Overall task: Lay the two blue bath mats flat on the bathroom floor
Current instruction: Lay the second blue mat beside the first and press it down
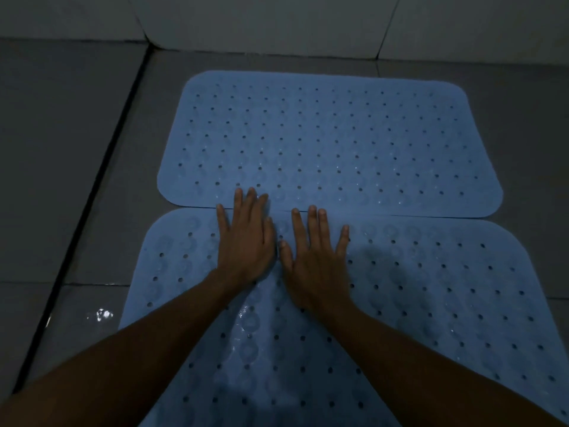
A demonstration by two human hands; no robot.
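Note:
Two light blue perforated bath mats lie on the grey tiled floor, one behind the other. The far mat [329,140] lies flat near the wall. The near mat [431,303] meets it along a seam across the middle of the view and runs out of the bottom edge. My left hand [246,238] presses flat with straight fingers, its fingertips reaching over the seam onto the far mat. Beside it, my right hand [314,254] lies flat on the near mat, its fingertips at the seam. Neither hand holds anything.
A white tiled wall [277,23] runs along the back. A dark groove [92,186] in the floor runs diagonally at the left. A wet shiny patch [101,314] sits on the tile left of the near mat. Grey floor tiles [523,118] surround the mats.

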